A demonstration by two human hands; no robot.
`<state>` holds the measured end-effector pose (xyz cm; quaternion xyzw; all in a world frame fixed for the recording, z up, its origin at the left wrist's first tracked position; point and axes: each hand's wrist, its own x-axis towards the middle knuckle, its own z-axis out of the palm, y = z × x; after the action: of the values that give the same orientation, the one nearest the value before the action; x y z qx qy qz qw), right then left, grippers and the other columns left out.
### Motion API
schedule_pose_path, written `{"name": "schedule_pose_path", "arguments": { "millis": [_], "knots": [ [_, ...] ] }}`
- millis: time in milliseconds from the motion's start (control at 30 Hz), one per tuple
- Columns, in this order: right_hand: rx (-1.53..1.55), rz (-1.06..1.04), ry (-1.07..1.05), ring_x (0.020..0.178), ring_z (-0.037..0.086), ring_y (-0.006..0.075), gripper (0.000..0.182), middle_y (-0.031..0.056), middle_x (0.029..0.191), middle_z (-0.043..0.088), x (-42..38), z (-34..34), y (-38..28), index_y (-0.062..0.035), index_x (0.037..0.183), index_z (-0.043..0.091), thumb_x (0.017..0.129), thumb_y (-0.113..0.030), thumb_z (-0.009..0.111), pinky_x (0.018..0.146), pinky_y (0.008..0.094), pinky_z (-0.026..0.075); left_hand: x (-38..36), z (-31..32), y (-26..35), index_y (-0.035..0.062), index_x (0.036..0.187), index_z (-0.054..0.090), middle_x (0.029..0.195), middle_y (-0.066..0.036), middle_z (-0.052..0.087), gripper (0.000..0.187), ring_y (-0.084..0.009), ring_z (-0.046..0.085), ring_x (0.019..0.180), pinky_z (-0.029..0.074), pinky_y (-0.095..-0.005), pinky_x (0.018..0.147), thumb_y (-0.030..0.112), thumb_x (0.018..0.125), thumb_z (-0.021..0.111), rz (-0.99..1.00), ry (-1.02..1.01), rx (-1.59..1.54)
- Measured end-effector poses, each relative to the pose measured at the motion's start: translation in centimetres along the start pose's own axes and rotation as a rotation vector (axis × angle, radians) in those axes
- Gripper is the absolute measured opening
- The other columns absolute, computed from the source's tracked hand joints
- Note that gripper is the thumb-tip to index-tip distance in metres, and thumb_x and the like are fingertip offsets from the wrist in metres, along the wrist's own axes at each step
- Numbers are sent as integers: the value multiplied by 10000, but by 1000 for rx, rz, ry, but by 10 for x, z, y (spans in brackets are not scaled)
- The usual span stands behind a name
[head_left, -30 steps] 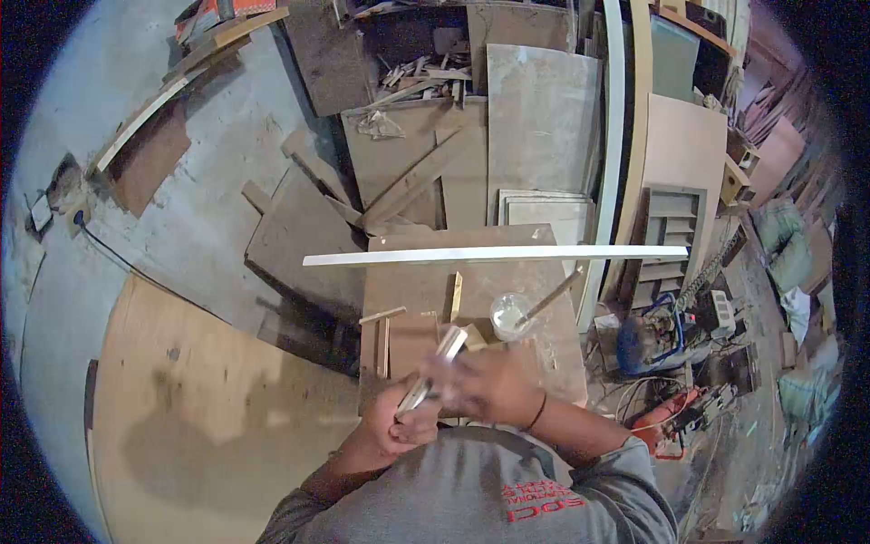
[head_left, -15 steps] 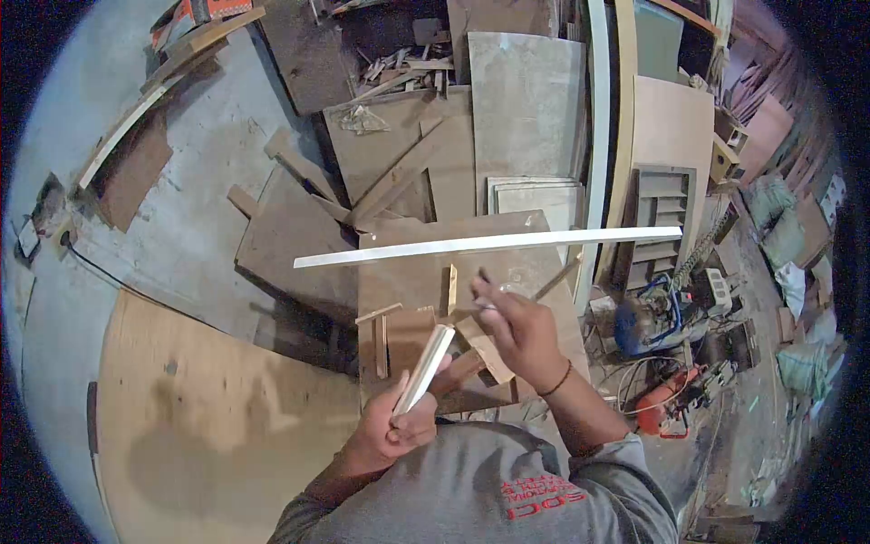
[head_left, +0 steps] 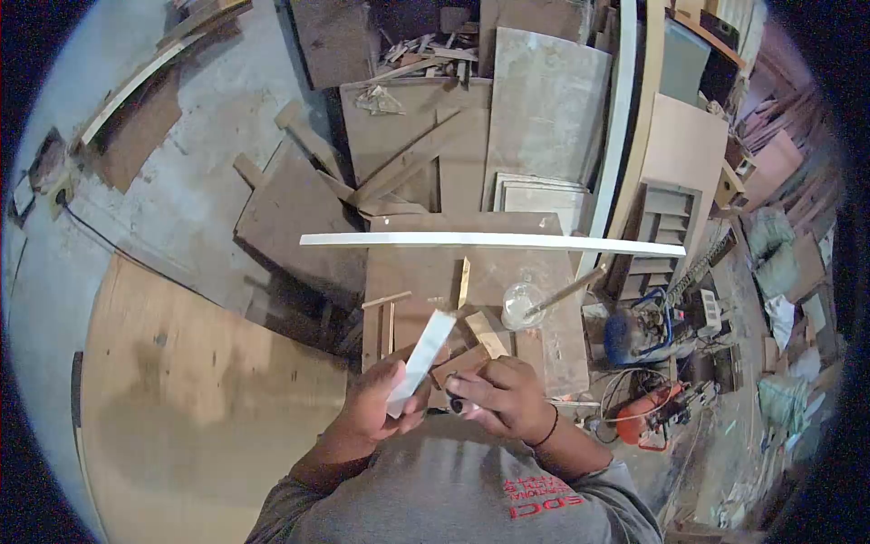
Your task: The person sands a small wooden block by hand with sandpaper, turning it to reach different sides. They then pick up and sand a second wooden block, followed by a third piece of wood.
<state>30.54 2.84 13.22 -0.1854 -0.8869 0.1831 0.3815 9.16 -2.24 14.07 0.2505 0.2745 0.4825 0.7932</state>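
My left hand (head_left: 379,399) is closed around a short white strip (head_left: 422,358), which tilts up and away from my body. Close to its lower part, my right hand (head_left: 504,397) is closed on a small dark object (head_left: 458,393); my fingers cover most of it, so its kind cannot be made out. Beyond my hands is a worktable (head_left: 399,272) with a long white strip (head_left: 489,240) lying across it. Several short wood pieces rest there, including a light block (head_left: 487,334). A clear round container (head_left: 523,306) has a stick (head_left: 571,288) leaning in it.
A large plywood sheet (head_left: 208,390) lies on the left. Boards and panels (head_left: 548,109) lean behind the table. To the right are an orange-red tank (head_left: 648,412), a blue machine (head_left: 630,335), loose hoses and piled scrap.
My right hand has come down and toward my body, beside the short strip. The strip has turned to show its broad white face. The view has shifted slightly.
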Motion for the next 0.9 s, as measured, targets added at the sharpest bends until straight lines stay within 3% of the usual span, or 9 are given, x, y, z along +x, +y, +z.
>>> {"name": "schedule_pose_path", "arguments": {
  "millis": [233,267,367,433,500,567,700,800,900],
  "knots": [
    [-309,-324,-23,562,481,174,425,-8,636,387,11,-14,3,-250,1154,615,734,-302,661,529,310,406,-8,21,2,3,1208,499,674,-75,538,515,-102,406,409,302,-223,341,412,896,470,-89,106,231],
    [-442,-304,73,555,469,168,430,-8,641,408,8,-18,8,-207,1175,605,759,-307,648,535,283,390,-4,-9,-2,5,1243,471,714,-73,545,524,-112,411,418,287,-228,337,400,899,461,-176,-193,99],
    [-82,443,148,802,590,236,379,88,841,581,21,-47,-2,-134,1208,561,836,-211,568,695,355,483,-5,-6,-2,-8,1251,451,772,-71,550,508,-124,461,489,360,-227,432,371,913,452,-56,-243,150],
    [360,497,364,856,588,224,351,106,916,605,17,-47,1,-63,1205,549,881,-195,520,750,347,468,-5,5,-1,-18,1257,431,786,-64,547,486,-128,508,600,416,-243,565,336,925,452,75,-203,417],
    [595,509,417,901,581,210,341,124,987,614,13,-44,1,-14,1198,540,914,-194,483,794,337,449,-5,17,0,-26,1250,422,817,-63,553,453,-135,541,714,443,-266,690,296,933,457,141,-145,573],
    [620,495,316,935,569,194,344,142,1055,610,5,-38,-4,13,1188,533,934,-206,457,828,323,428,-5,24,0,-32,1231,422,865,-68,565,411,-145,558,832,441,-296,807,252,937,466,136,-76,621],
    [233,377,487,891,550,142,259,94,882,573,4,-25,-3,4,1014,552,928,-232,488,754,283,438,-4,8,-4,-20,1174,439,971,-85,574,336,-157,561,917,449,-308,832,174,911,516,116,-54,614],
    [585,536,598,800,545,116,224,42,815,531,-13,-10,4,-12,980,536,905,-223,549,669,259,448,-2,7,-5,-4,1099,467,984,-89,576,249,-156,563,919,452,-300,822,90,877,531,181,-20,563],
    [817,648,467,715,536,100,251,21,821,537,-23,-7,0,-13,1002,512,857,-182,629,612,244,448,1,7,-3,10,1037,479,946,-76,571,212,-147,562,890,451,-288,802,28,831,526,223,15,585]
  ]
}}
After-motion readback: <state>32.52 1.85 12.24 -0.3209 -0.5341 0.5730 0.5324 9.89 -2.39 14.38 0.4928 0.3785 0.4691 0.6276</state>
